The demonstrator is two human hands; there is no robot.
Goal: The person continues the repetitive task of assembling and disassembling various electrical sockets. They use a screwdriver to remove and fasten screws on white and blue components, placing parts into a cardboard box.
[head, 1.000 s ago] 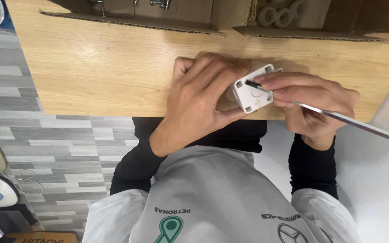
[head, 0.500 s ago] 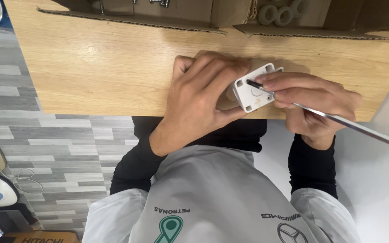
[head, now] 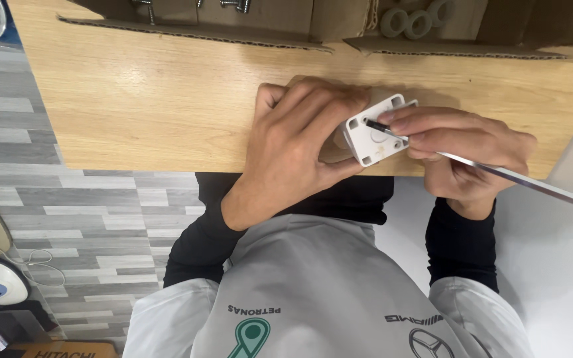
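The step in hand looks like work on one screw or slot in the face of a small white square part (head: 374, 132), which sits at the near edge of the tabletop (head: 167, 99), towards its right end. The left hand (head: 296, 149) is closed around the part, fingers curled over its far side and thumb pressed against its near side, propping it on edge so the flat face with corner holes points to the right. The right hand (head: 462, 149) is closed on the shaft of a screwdriver (head: 499, 174), pinching it close to the tip between thumb and fingertips; the dark tip meets the part's face near its upper left, and the bright shaft runs away down and right, off past the tabletop edge, handle out of view. As a judgement, the next move calls for the tip to stay seated and square in its slot while the shaft is turned, with the left hand bracing the part so it cannot twist or slide off the edge. Both wrists hang just past the near edge, forearms in black sleeves angled in from the body. Cardboard boxes (head: 233, 30) line the far edge, one holding grey rings (head: 416, 23)
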